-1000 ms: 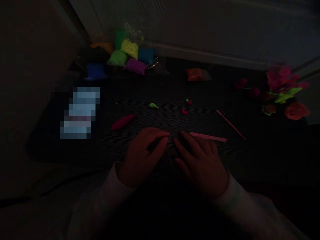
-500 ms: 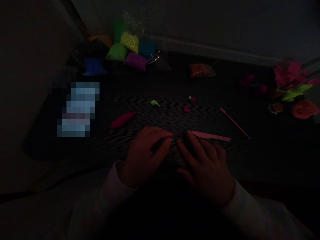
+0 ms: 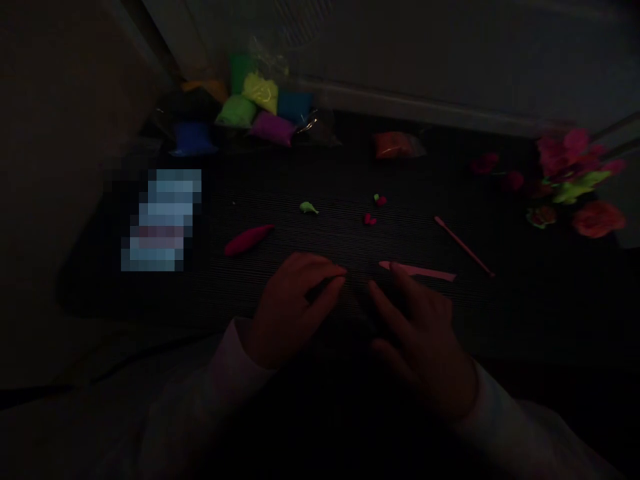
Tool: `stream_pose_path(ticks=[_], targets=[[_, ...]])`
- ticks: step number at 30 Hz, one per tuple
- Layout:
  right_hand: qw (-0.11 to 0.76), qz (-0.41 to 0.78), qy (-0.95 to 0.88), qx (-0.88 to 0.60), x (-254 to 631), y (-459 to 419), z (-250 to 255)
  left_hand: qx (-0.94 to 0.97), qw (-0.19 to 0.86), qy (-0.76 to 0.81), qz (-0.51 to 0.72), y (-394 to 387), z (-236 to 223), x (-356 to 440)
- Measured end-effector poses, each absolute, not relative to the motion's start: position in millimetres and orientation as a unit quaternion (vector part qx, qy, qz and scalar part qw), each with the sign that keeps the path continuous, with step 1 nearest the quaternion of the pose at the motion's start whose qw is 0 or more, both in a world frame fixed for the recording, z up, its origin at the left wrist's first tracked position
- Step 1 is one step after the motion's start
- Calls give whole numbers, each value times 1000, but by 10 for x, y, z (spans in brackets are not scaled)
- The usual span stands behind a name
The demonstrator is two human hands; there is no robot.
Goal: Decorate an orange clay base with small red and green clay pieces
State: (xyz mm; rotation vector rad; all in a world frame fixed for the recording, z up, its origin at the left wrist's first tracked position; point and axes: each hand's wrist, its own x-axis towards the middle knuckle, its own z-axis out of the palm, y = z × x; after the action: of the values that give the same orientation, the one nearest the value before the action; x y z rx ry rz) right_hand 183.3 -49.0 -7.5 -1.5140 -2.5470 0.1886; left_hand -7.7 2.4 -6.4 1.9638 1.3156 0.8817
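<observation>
The picture is very dark. My left hand [image 3: 295, 310] rests low over the dark table, its thumb and forefinger tips brought together in a pinch; anything between them is too small or dim to see. My right hand [image 3: 425, 340] is open, fingers apart, with nothing visible in it. Its fingertips are by a flat pink modelling knife [image 3: 430, 272], partly overlapping it in view. Beyond my left hand lies a dark pink, pointed clay piece [image 3: 249, 240]. Small bits lie further back: a green clay scrap [image 3: 309, 208], a red pair [image 3: 369, 219] and a red-and-green pair [image 3: 381, 200].
A thin pink stick tool [image 3: 465, 247] lies at the right. Behind it are pink and orange flowers [image 3: 575, 173]. Bags of coloured clay [image 3: 273, 128] are heaped at the back left, and an orange bag [image 3: 395, 145] lies apart. A blurred-out bright screen [image 3: 163, 220] is at left.
My right hand has drawn back to the right, away from my left fingertips, uncovering the knife's left tip. The left hand keeps its pinch. The whole view has shifted slightly.
</observation>
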Motion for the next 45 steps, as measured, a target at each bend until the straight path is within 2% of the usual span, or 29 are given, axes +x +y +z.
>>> stream_pose_path(ticks=[4, 8, 18, 24, 33, 38, 45], targets=[[174, 123, -848, -486, 1870, -485, -52, 689, 415, 492, 334, 32, 24, -39], [181, 118, -849, -481, 1831, -476, -47, 607, 528, 489, 337, 43, 113, -16], [146, 32, -867, -475, 1803, -453, -41, 511, 647, 467, 320, 67, 123, 7], [210, 101, -852, -468, 1815, -474, -24, 426, 714, 458, 315, 38, 92, 5], [371, 332, -666, -555, 1659, -442, 126, 482, 650, 459, 367, -8, 138, 22], [413, 353, -613, -573, 1544, -386, 137, 516, 609, 470, 376, -50, 180, 44], [424, 357, -594, -583, 1510, -374, 118, 567, 554, 471, 387, -107, 208, 44]])
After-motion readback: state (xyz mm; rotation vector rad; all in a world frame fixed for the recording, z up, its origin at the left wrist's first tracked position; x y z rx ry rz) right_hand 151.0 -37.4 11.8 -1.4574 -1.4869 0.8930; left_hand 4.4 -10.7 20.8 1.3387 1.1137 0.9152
